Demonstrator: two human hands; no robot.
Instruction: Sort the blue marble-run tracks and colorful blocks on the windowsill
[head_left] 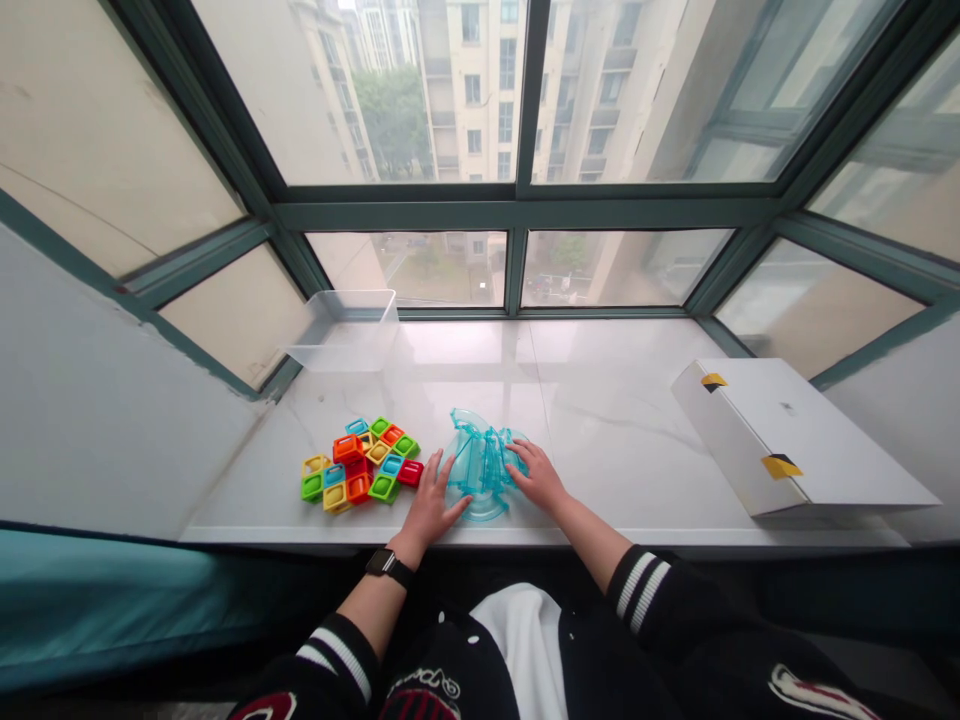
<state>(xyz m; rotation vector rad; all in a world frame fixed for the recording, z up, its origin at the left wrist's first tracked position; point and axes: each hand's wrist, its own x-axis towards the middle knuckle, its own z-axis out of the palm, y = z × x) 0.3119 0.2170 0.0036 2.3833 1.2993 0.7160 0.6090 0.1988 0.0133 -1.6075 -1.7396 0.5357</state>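
A heap of clear turquoise plastic pieces, curved and ribbed, lies on the white sill in front of me. My left hand rests against the heap's left side, thumb and fingers apart. On the right side, my right hand lies with spread fingers over the edge of the same pieces. Neither hand is closed around a piece. Just left of my left hand is a cluster of small square blocks in red, orange, yellow, green and blue, some stacked on others.
A clear plastic bin stands at the back left by the window. A white box with yellow-and-black tabs sits at the right. Window frames border the marble-patterned sill, whose front edge is close to my body.
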